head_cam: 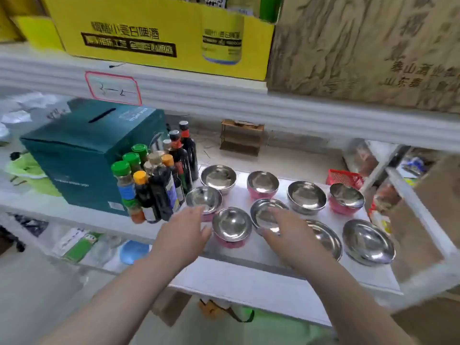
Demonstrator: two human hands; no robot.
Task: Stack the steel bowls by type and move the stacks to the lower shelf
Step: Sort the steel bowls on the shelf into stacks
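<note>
Several steel bowls stand in two rows on the white shelf (249,260). Some have pink outsides, like the front one (231,226) and two at the back (262,185) (346,197). Others are plain steel, like the wide ones at the right (368,242) (306,197). My left hand (184,235) is open, its fingertips at a pink-based bowl (204,199) and its thumb beside the front pink one. My right hand (286,232) grips the rim of a tilted plain steel bowl (265,212), thumb under and fingers inside. Another plain bowl (326,239) is partly hidden behind this hand.
A cluster of sauce bottles (159,180) stands just left of the bowls, next to a green box (82,155). A red basket (344,178) and a small wooden rack (241,136) sit at the back. The shelf below (99,247) holds packets and a blue lid.
</note>
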